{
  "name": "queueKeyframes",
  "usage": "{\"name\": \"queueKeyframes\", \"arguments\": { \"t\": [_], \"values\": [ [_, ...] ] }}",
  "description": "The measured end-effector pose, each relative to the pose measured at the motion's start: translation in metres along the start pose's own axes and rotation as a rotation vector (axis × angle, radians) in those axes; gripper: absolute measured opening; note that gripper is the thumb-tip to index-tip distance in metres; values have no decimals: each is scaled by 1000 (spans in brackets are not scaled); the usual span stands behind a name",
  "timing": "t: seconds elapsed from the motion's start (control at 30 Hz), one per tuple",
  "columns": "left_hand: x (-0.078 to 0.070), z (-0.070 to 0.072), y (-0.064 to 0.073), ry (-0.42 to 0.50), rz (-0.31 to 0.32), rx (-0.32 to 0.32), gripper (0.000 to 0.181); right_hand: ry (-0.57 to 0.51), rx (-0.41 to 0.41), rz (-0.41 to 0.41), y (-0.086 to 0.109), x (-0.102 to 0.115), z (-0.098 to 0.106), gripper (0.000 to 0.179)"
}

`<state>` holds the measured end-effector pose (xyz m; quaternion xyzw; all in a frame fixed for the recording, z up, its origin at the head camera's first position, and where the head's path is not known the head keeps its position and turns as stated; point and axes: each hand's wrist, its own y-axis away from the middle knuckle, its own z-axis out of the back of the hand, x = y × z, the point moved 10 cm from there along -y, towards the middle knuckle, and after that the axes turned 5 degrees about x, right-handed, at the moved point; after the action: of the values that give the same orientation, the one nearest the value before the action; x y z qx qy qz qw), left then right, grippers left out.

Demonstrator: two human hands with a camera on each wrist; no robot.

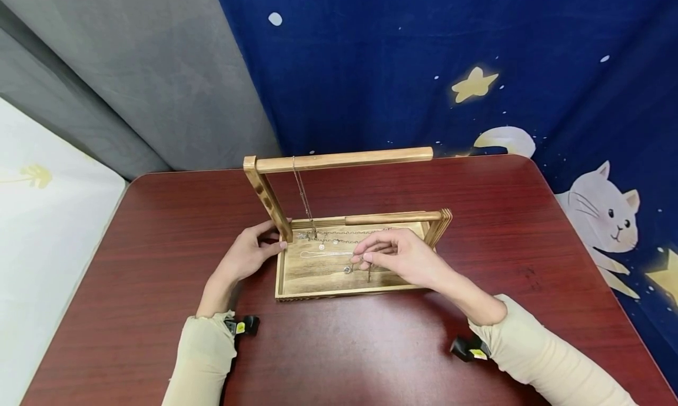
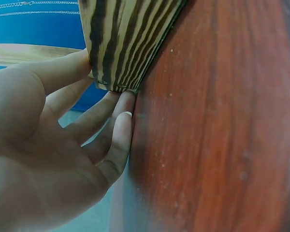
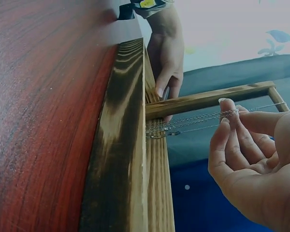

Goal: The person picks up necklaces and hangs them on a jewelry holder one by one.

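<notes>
A wooden jewellery stand with a tray base stands mid-table. One necklace hangs from its top bar, and several chains lie in the tray. My left hand holds the foot of the left post, thumb and fingers on either side of it; the left wrist view shows the fingers against the striped wood. My right hand hovers over the tray. Its fingertips pinch a thin chain that runs back to the tray wall.
The dark red table stretches around the stand, with a rounded far edge. A blue starry curtain with a cat hangs behind and to the right, and grey fabric at back left. Small black clips sit at my wrists.
</notes>
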<state>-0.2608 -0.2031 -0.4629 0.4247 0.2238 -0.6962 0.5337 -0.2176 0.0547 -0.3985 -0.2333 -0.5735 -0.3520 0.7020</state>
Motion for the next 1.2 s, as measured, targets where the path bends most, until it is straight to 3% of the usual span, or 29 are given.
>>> {"name": "queueKeyframes", "arguments": {
  "t": [0.67, 1.0, 1.2],
  "values": [
    [-3, 0, 2, 15, -2, 2, 47, -27, -24, 35, 9, 18, 5, 8],
    [-1, 0, 0, 15, -6, -2, 45, 19, -75, 87, 16, 28, 14, 9],
    [0, 0, 0, 16, -8, -1, 44, -30, -81, 84, 20, 29, 17, 9]
  ]
}}
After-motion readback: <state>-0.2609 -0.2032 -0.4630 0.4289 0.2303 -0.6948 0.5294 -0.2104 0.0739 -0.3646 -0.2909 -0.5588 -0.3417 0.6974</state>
